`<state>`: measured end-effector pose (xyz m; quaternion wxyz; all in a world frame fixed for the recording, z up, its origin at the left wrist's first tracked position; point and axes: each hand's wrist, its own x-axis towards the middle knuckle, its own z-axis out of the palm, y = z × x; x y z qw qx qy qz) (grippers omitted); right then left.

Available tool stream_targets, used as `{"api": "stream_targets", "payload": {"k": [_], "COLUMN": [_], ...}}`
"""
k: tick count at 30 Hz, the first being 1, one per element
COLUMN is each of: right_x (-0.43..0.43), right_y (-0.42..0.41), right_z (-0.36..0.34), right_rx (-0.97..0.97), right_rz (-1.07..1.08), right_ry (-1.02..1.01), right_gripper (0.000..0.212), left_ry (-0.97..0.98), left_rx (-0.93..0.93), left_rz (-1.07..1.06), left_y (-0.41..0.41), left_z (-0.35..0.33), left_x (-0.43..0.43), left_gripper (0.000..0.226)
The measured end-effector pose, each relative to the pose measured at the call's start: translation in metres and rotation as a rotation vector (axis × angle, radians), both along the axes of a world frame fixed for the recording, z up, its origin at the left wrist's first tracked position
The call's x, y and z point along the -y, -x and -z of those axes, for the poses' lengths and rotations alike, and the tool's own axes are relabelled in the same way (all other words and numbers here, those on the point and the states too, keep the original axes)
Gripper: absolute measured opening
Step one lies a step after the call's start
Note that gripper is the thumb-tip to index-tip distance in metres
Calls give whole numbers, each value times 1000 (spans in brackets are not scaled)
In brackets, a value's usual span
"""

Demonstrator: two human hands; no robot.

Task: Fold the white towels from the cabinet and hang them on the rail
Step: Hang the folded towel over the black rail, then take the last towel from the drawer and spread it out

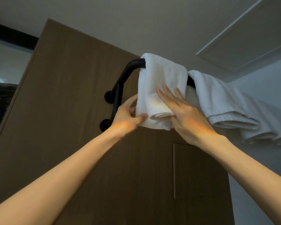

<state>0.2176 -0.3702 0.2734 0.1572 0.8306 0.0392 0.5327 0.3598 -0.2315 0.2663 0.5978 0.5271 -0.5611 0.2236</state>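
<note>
A folded white towel [161, 82] hangs over the left end of a black rail [131, 67] high on a brown wooden wall. My left hand [128, 116] pinches the towel's lower left edge between thumb and fingers. My right hand [183, 114] lies on the towel's front with straight fingers, its thumb tucked under the folded bottom edge. A second, larger white towel [225, 101] is draped over the rail to the right, its folded layers hanging toward me.
The rail's black bracket [115, 101] bends down to two round wall mounts left of the towel. A narrow panel seam [174, 171] runs down the wood below. A ceiling hatch [250, 38] is overhead at right, and a dark opening [5, 78] lies far left.
</note>
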Motion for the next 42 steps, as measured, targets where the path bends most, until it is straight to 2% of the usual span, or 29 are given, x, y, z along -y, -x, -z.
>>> {"api": "stream_targets", "payload": {"k": [10,17,20,25,33,39,42], "right_x": [8,16,14,19,24,28,29], "right_y": [-3,5,12,31,79,108,117], "right_z": [17,19,21,35,76,135,172], "right_rx": [108,80,40,-2,90,-9,-62], "right_rz": [59,61,81,129,40,7,-25], "right_ry": [-5,-82,-74,-7,77,101,83], "right_gripper": [82,82,85,71,60,56,60], "left_ry": [2,-39,17,84,13,-165,-244], "left_rx": [-105,-158,-150,-173,-4,224,259], "left_rz": [61,42,-13,-67,-388,-640,-771], "left_y": [15,29,40,55,89,131,152], "left_z": [-2,3,10,25,78,141,172], "left_x": [19,23,22,20,-8,-28,-39], "left_gripper": [73,68,60,53,46,48,48]}}
